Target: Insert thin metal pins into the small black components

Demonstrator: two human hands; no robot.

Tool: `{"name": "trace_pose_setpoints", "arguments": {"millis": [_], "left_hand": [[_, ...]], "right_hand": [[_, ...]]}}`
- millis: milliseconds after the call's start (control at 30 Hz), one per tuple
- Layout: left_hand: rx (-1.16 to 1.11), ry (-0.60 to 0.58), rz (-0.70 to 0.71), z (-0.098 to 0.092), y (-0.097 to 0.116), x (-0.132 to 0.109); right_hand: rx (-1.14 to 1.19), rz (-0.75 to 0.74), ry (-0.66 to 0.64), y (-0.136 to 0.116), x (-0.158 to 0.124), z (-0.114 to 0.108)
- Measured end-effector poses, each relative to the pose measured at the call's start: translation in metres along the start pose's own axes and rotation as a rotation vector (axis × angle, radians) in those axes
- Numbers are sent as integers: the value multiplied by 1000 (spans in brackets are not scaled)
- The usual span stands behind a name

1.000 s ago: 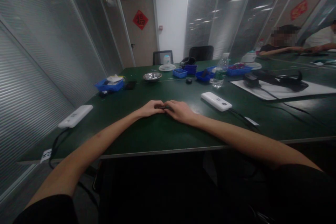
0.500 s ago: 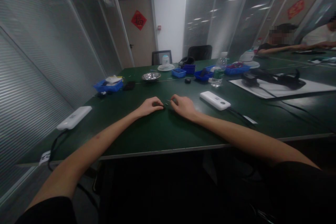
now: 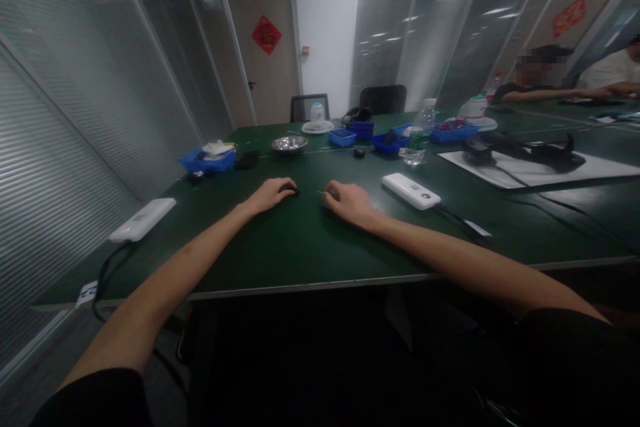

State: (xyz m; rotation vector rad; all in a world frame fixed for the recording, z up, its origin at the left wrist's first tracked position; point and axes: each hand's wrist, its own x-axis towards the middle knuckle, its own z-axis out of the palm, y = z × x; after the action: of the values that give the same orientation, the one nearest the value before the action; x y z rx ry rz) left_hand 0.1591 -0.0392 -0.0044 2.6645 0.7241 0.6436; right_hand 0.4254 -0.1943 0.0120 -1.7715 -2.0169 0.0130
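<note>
My left hand (image 3: 273, 195) rests low over the green table (image 3: 300, 247), its thumb and fingers closed on a small dark object (image 3: 296, 191). Only the end of that object shows, so its kind cannot be made out. To the right, across a short gap, my right hand (image 3: 349, 203) is curled with the fingertips together. A thin, pale, stick-like piece (image 3: 321, 193) pokes out of its grip toward the left; the rest is hidden by the fingers. The hands do not touch each other.
White power banks (image 3: 411, 191) with cables lie on both sides. Farther back stand a metal bowl (image 3: 289, 144), a blue tray (image 3: 207, 159), several blue bins (image 3: 342, 137) and a water bottle (image 3: 419, 137). Black gear (image 3: 525, 150) lies on a white sheet at right. Other people sit beyond.
My left hand has moved left and slightly away from me with the dark object, widening the gap. The small pale-green bit seen between the hands no longer shows there. My right hand has barely moved.
</note>
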Motion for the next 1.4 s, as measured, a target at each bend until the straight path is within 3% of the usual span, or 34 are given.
{"name": "trace_pose_setpoints", "arguments": {"millis": [267,500,633,867,1167,1400], "left_hand": [[146,239,-379,-52,-107,-44],[327,350,-622,-82,-148,-79],[459,346,-609,-86,-153,-88],[583,278,-576,-84,-144,-88],[570,357,-742,-85,-143,-89],[549,393,-813,-86,-127,-89]], "right_hand": [[20,-50,10,1,-2,1],[23,-60,-16,2,-1,1],[24,-56,-36,1,-1,1],[52,-51,-54,-1,-2,-2],[11,-58,-43,1,-1,2],[37,-53,-69,-2,-2,-3]]}}
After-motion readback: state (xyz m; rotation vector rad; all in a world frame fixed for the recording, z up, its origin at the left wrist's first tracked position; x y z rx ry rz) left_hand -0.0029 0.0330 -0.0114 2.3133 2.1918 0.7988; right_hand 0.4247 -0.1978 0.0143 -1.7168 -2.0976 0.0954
